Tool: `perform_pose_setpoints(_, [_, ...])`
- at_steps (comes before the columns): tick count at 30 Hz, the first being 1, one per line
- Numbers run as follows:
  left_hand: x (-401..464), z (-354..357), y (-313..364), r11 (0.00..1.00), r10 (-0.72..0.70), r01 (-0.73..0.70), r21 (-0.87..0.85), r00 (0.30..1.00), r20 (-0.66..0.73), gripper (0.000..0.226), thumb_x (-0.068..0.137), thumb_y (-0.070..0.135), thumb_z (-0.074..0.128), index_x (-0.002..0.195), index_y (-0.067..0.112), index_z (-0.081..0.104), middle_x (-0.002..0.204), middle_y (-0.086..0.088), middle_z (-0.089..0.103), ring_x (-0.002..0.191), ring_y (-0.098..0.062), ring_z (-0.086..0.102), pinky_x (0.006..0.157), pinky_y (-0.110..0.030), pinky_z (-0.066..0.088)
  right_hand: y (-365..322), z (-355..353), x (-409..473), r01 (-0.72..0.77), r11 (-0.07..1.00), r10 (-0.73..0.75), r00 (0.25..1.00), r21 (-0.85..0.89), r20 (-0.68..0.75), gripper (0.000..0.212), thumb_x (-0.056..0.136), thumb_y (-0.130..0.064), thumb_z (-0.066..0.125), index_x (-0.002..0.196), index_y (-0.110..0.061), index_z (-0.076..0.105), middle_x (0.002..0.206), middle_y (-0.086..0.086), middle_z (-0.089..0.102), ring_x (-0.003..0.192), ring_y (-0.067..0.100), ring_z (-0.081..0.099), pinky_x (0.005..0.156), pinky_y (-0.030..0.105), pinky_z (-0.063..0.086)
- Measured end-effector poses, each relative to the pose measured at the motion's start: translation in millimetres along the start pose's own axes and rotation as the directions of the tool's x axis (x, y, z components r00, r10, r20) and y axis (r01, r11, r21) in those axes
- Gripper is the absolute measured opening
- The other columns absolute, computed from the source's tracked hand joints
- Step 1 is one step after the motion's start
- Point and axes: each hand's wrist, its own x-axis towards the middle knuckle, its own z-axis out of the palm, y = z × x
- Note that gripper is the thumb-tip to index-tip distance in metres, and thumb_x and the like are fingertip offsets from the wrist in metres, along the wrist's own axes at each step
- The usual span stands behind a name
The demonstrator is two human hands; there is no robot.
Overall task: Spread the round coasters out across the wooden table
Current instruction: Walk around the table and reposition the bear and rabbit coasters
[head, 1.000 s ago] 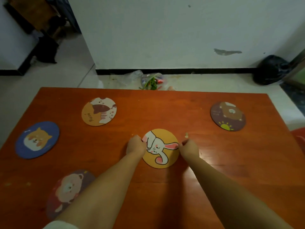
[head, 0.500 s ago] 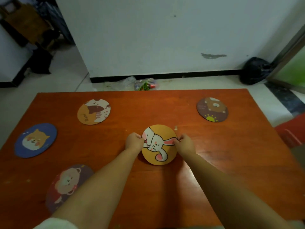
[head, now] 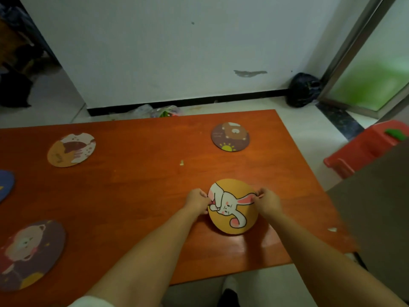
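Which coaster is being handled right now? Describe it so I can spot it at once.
On the orange-brown wooden table, look at the near right part, where both forearms meet. The left hand and right hand pinch opposite edges of the yellow rabbit coaster. It alone is yellow with a white, pink-eared rabbit; the other coasters lie untouched.

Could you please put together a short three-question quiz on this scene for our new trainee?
1. True or false: both hands hold the rabbit coaster.
2. How many coasters show on the wooden table?
3. Which coaster lies beyond the rabbit one: A) sun-and-bear coaster B) blue coaster?

Key: 1. True: left hand and right hand pinch opposite edges. 2. Five. 3. A.
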Motion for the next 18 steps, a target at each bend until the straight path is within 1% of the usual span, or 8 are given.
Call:
perform_pose_setpoints(2, [-2,31,3,1.000,0.006,-0.006,0.027,1.000,0.001,0.036,0.091,0.001,0.056,0.063,0.016,0.038,0.071,-0.008,0.052,0.061,-0.023,0.055,0.050,-0.027,0.048,23,-17,11,-0.006,1.000,0.007,1.000,-0.030,0.017,0.016,0.091,-0.022,0.058,0.082,-0.013,0.048,0.097,0.020,0.066,0.075,0.031,0.051,0.069,0.046,0.048])
perform_pose_setpoints(4, [-6,56,4,0.997,0.015,-0.015,0.080,1.000,-0.010,0.036,0.090,0.002,0.056,0.063,0.016,0.038,0.069,-0.008,0.052,0.055,-0.021,0.052,0.055,-0.033,0.052,42,-29,19,-0.005,0.999,0.006,1.000,-0.041,0.029,0.016,0.091,-0.022,0.059,0.084,-0.012,0.049,0.098,0.020,0.067,0.076,0.030,0.051,0.066,0.039,0.043])
perform_pose_setpoints(7, [-10,77,3,0.979,0.064,-0.054,0.194,0.997,-0.046,0.038,0.090,0.011,0.058,0.059,0.018,0.037,0.064,-0.003,0.048,0.070,-0.025,0.052,0.074,-0.044,0.055,60,-38,25,-0.002,0.999,0.004,0.998,-0.051,0.057,0.015,0.091,-0.021,0.059,0.085,-0.011,0.049,0.099,0.020,0.068,0.082,0.033,0.057,0.068,0.037,0.044])
perform_pose_setpoints(10, [-6,83,-5,0.947,0.096,-0.063,0.314,0.991,-0.091,0.039,0.088,0.013,0.060,0.057,0.020,0.036,0.082,-0.010,0.062,0.079,-0.025,0.051,0.069,-0.034,0.042,69,-35,28,0.026,0.997,-0.020,0.997,-0.068,0.081,0.016,0.091,-0.023,0.058,0.086,-0.012,0.048,0.099,0.020,0.068,0.079,0.030,0.054,0.068,0.036,0.043])
perform_pose_setpoints(12, [-4,84,-10,0.932,0.085,-0.038,0.362,0.990,-0.115,0.037,0.088,0.014,0.059,0.059,0.021,0.037,0.094,-0.016,0.065,0.084,-0.029,0.056,0.069,-0.031,0.039,70,-32,27,0.051,0.995,-0.044,0.995,-0.082,0.091,0.015,0.093,-0.025,0.056,0.088,-0.012,0.048,0.099,0.018,0.067,0.079,0.029,0.054,0.068,0.037,0.045])
perform_pose_setpoints(14, [-4,84,-12,0.903,0.105,-0.041,0.427,0.986,-0.129,0.026,0.089,0.017,0.057,0.066,0.018,0.044,0.101,-0.016,0.067,0.093,-0.032,0.061,0.068,-0.033,0.042,70,-29,24,0.080,0.989,-0.069,0.994,-0.126,0.089,0.016,0.094,-0.026,0.053,0.093,-0.010,0.051,0.101,0.017,0.065,0.084,0.032,0.058,0.073,0.043,0.052])
perform_pose_setpoints(16, [-4,86,-17,0.869,0.132,-0.052,0.492,0.983,-0.129,0.010,0.090,0.019,0.057,0.086,0.011,0.056,0.105,-0.015,0.067,0.098,-0.033,0.062,0.073,-0.037,0.049,70,-28,21,0.117,0.976,-0.105,0.992,-0.185,0.071,0.019,0.094,-0.025,0.052,0.100,-0.007,0.052,0.106,0.016,0.060,0.091,0.035,0.059,0.080,0.050,0.054])
perform_pose_setpoints(18, [-4,86,-21,0.852,0.155,-0.080,0.517,0.983,-0.104,0.017,0.090,0.020,0.058,0.100,0.006,0.056,0.105,-0.015,0.066,0.098,-0.034,0.062,0.076,-0.039,0.051,70,-29,17,0.147,0.967,-0.141,0.989,-0.208,0.044,0.020,0.093,-0.024,0.054,0.102,-0.007,0.050,0.111,0.017,0.056,0.094,0.037,0.058,0.082,0.052,0.052])
